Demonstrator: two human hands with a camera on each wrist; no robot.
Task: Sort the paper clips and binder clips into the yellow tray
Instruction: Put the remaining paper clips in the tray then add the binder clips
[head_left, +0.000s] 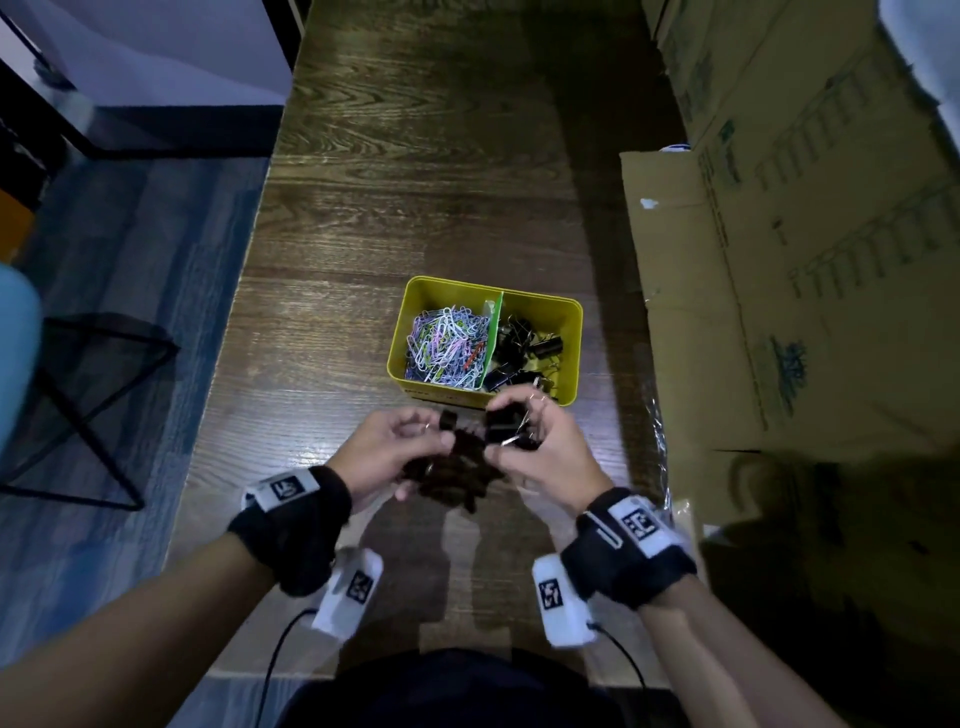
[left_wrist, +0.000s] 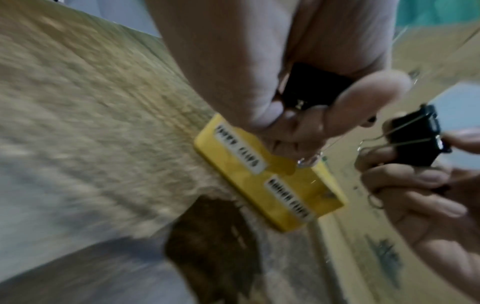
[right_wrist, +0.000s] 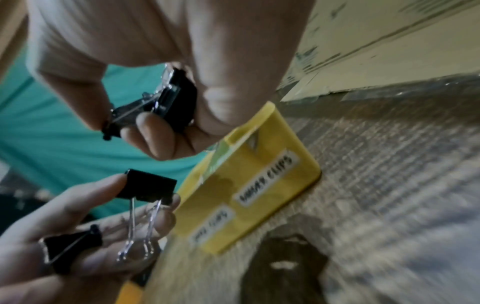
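The yellow tray (head_left: 566, 332) stands mid-table, split by a green divider (head_left: 494, 325). Coloured paper clips (head_left: 447, 345) fill its left half and black binder clips (head_left: 524, 348) its right half. Both hands hover just in front of the tray. My left hand (head_left: 436, 431) pinches one black binder clip (right_wrist: 148, 185), and a second clip (right_wrist: 72, 246) lies in its palm. My right hand (head_left: 511, 421) grips a bunch of black binder clips (right_wrist: 166, 98). Two white labels show on the tray's front wall (left_wrist: 278, 197). Below the hands is a dark brown patch (head_left: 457, 483) on the table.
Large cardboard boxes (head_left: 779, 260) line the right side of the wooden table (head_left: 415, 182), with crinkled plastic film (head_left: 657, 431) along their base. The table's left edge drops to a blue floor, where a black metal frame (head_left: 88, 405) stands.
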